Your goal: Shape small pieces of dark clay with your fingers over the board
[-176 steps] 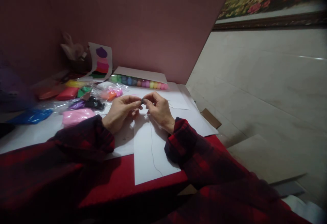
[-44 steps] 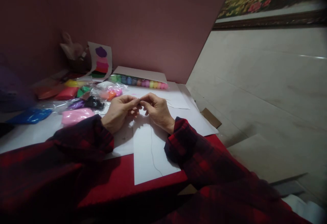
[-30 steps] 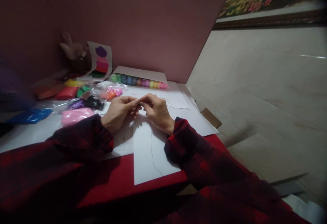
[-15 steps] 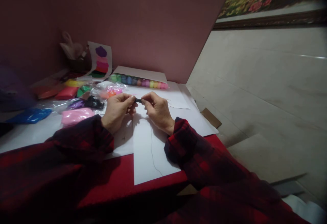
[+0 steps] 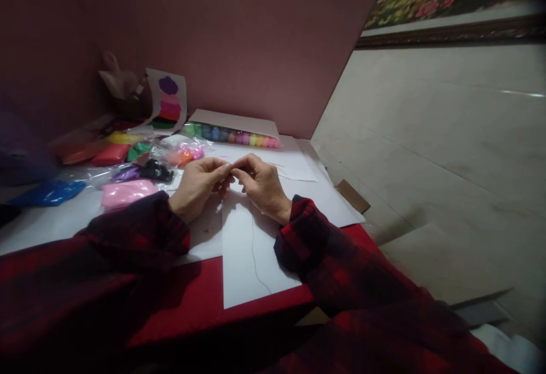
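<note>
My left hand (image 5: 197, 187) and my right hand (image 5: 263, 187) meet at the fingertips above a white sheet of paper (image 5: 243, 260). Both are closed in a pinch. The small dark piece of modelling clay between them is now almost wholly covered by the fingers. A thin wavy pencil line runs down the sheet below my right hand. Left of my left hand lie a bag of pink clay (image 5: 128, 193) and some black clay (image 5: 156, 170) in clear wrap.
More bagged clay in red (image 5: 111, 155), blue (image 5: 49, 193) and other colours covers the left side. At the back sit a box of coloured clay (image 5: 232, 135) and a propped picture with coloured layers (image 5: 169, 101). The red tablecloth (image 5: 179, 300) shows along the front edge.
My fingertips have come together, and the dark clay that showed between them is now covered. The hands otherwise keep nearly the same place over the paper.
</note>
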### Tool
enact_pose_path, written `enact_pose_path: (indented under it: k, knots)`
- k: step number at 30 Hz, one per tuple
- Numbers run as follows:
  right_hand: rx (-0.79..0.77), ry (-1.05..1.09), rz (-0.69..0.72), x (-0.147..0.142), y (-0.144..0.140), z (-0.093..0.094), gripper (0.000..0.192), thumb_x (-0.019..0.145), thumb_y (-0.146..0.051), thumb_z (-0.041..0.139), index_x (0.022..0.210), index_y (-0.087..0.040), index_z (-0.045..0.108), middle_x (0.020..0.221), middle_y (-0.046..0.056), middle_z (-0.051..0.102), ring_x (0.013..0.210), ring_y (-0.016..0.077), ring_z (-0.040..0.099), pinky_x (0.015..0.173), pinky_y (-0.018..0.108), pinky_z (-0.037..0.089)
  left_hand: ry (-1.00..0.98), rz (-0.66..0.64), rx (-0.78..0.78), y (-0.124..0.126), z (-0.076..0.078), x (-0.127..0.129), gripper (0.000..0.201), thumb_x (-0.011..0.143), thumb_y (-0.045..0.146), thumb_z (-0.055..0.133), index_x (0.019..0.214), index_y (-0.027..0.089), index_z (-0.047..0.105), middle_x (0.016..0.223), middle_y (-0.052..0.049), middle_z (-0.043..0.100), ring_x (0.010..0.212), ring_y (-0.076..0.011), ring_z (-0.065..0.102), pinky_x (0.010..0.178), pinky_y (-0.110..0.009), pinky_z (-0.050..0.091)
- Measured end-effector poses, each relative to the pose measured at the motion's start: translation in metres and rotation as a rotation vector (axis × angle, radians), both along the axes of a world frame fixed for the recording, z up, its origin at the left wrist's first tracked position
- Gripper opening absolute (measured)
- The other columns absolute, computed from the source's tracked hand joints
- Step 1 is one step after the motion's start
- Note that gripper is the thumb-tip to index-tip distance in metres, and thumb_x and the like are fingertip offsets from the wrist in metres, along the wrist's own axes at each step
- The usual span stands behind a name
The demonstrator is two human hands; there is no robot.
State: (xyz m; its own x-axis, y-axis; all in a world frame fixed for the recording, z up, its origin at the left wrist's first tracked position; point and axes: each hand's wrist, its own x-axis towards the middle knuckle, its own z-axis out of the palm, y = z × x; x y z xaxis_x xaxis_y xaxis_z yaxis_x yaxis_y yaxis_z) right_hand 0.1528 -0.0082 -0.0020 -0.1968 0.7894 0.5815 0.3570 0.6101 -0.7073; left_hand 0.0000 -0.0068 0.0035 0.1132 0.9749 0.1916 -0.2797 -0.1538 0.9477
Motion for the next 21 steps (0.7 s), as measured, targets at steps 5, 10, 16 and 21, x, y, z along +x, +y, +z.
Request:
enact_pose_path:
  k: [5, 10, 16, 21]
  knots:
    - [0.007, 0.016, -0.027, -0.0010, -0.0012, 0.0010, 0.010, 0.093, -0.026, 0.060, 0.084, -0.021, 0.060, 0.079, 0.001, 0.065, 0.074, 0.0144, 0.061, 0.063, 0.027, 0.050, -0.003, 0.081, 0.012, 0.0012, 0.0004, 0.0005, 0.024, 0.070, 0.026, 0.084, 0.066, 0.011, 0.066, 0.058, -0.003, 0.065, 0.044, -0.0091, 0.054, 0.044, -0.021, 0.041]
    - [-0.003, 0.032, -0.047, -0.0003, 0.0000, 0.0006, 0.010, 0.092, -0.026, 0.062, 0.084, -0.021, 0.060, 0.078, 0.000, 0.065, 0.073, 0.0140, 0.061, 0.063, 0.027, 0.049, -0.014, 0.077, -0.032, 0.0011, 0.0006, 0.0001, 0.024, 0.070, 0.026, 0.084, 0.069, 0.010, 0.066, 0.059, -0.004, 0.066, 0.042, -0.0087, 0.054, 0.042, -0.020, 0.040]
    - [-0.007, 0.053, -0.015, 0.0001, 0.0016, -0.0015, 0.010, 0.091, -0.028, 0.066, 0.086, -0.021, 0.061, 0.078, -0.001, 0.066, 0.073, 0.0134, 0.062, 0.065, 0.027, 0.051, -0.024, -0.079, -0.054, 0.0002, -0.0007, -0.0017, 0.036, 0.063, 0.037, 0.091, 0.074, 0.009, 0.071, 0.061, -0.004, 0.064, 0.045, -0.0096, 0.055, 0.042, -0.020, 0.042]
    - [0.013, 0.045, -0.014, 0.0011, 0.0000, -0.0013, 0.017, 0.093, -0.035, 0.064, 0.086, -0.020, 0.061, 0.078, 0.000, 0.067, 0.073, 0.0135, 0.062, 0.066, 0.027, 0.051, -0.001, -0.165, -0.082, -0.0004, -0.0003, -0.0029, 0.038, 0.060, 0.039, 0.093, 0.072, 0.009, 0.072, 0.061, -0.004, 0.063, 0.046, -0.0096, 0.056, 0.043, -0.019, 0.043]
